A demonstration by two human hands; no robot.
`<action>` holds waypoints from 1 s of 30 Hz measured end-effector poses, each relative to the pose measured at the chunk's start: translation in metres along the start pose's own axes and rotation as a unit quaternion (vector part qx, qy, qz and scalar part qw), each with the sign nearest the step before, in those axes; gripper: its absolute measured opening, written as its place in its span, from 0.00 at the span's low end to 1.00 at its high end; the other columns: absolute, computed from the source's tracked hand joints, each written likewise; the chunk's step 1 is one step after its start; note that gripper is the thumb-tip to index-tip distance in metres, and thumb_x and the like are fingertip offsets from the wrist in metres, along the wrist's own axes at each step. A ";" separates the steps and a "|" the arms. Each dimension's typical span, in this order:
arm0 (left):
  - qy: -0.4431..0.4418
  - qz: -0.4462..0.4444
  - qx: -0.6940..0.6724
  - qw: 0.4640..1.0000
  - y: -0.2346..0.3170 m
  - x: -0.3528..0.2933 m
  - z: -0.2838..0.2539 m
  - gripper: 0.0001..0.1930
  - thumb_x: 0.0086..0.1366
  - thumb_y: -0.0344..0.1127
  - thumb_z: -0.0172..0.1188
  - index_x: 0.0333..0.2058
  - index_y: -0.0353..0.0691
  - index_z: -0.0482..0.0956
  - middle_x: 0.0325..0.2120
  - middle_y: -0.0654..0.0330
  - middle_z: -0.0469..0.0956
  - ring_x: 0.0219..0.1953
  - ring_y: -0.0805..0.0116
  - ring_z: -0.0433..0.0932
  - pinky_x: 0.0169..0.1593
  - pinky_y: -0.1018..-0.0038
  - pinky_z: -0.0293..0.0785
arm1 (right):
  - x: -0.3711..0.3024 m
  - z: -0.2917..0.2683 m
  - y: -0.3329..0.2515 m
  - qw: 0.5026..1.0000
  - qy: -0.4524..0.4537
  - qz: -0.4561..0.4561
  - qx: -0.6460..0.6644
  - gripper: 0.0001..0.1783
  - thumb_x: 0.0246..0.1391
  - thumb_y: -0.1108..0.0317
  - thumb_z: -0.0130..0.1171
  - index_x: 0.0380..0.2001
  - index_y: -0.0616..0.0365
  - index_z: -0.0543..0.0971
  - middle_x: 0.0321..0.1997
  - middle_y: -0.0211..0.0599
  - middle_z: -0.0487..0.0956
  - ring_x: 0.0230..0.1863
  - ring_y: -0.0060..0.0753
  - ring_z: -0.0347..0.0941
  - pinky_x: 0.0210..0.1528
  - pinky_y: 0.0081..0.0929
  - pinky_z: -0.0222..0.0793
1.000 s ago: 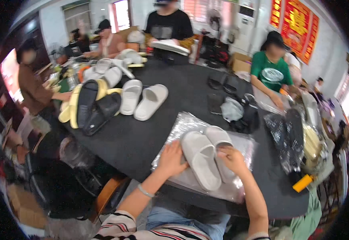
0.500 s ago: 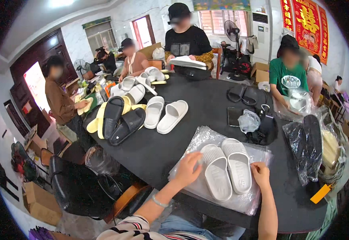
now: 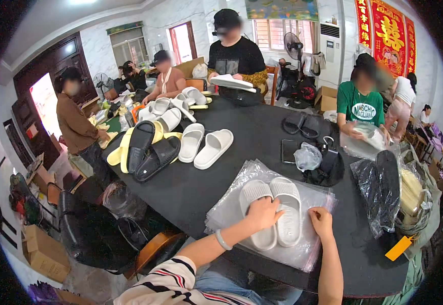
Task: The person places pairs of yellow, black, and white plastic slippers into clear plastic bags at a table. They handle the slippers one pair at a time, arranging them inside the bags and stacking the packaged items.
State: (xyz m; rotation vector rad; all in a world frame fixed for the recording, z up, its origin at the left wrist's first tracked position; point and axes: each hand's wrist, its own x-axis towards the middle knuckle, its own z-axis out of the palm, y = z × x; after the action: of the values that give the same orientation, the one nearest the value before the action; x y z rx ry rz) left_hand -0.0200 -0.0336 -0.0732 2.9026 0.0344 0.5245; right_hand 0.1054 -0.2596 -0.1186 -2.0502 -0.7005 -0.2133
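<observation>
A pair of light grey slide sandals lies side by side, soles down, on a stack of clear plastic bags [image 3: 231, 211] at the table's near edge. My left hand [image 3: 263, 212] reaches across the left slide [image 3: 254, 191]. Its fingers are curled close to the inner edge of the right slide [image 3: 288, 223]; whatever they pinch is hidden. To the right of the pair, my right hand [image 3: 321, 221] rests over the bags with bent fingers pressed together. Whether it grips a bag's film cannot be made out.
Black slides [image 3: 156, 157], yellow ones and another grey pair [image 3: 213, 148] lie on the dark table [image 3: 252, 137]. At the right are a phone [image 3: 288, 151], a knotted plastic bag [image 3: 308, 156] and bagged black slides [image 3: 387, 188]. Co-workers [image 3: 362, 101] stand around the table.
My left hand has moved from beside the left slide to over the pair, its fingers now curled between the slides. My right hand stays beside the right slide.
</observation>
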 end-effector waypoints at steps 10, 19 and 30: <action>0.090 -0.041 0.207 0.973 -0.173 -0.052 -0.080 0.13 0.55 0.38 0.60 0.40 0.43 0.77 0.32 0.56 0.74 0.42 0.56 0.72 0.49 0.56 0.63 | -0.003 0.001 0.001 1.000 -0.005 -0.005 -0.005 0.05 0.50 0.72 0.61 0.31 0.58 0.83 0.31 0.41 0.79 0.29 0.36 0.75 0.34 0.29 0.70; 0.113 -0.172 0.178 0.962 -0.318 -0.096 -0.104 0.16 0.56 0.29 0.55 0.42 0.51 0.82 0.41 0.53 0.75 0.50 0.52 0.71 0.54 0.56 0.62 | -0.002 -0.001 0.001 1.000 0.002 -0.008 -0.012 0.04 0.50 0.74 0.62 0.31 0.58 0.82 0.31 0.40 0.78 0.28 0.34 0.75 0.33 0.27 0.70; 0.090 -0.243 0.197 0.946 -0.273 -0.122 -0.072 0.37 0.48 0.67 0.63 0.55 0.55 0.75 0.63 0.35 0.54 0.66 0.35 0.51 0.57 0.26 0.43 | 0.000 0.000 0.002 0.999 -0.016 -0.012 -0.026 0.04 0.51 0.74 0.61 0.31 0.59 0.82 0.27 0.38 0.76 0.26 0.30 0.72 0.31 0.25 0.68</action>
State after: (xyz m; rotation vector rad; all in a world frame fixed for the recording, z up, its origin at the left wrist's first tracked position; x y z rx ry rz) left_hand -0.1567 0.2405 -0.1010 3.0281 0.9559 0.7515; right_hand 0.1063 -0.2604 -0.1206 -2.0994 -0.7455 -0.2146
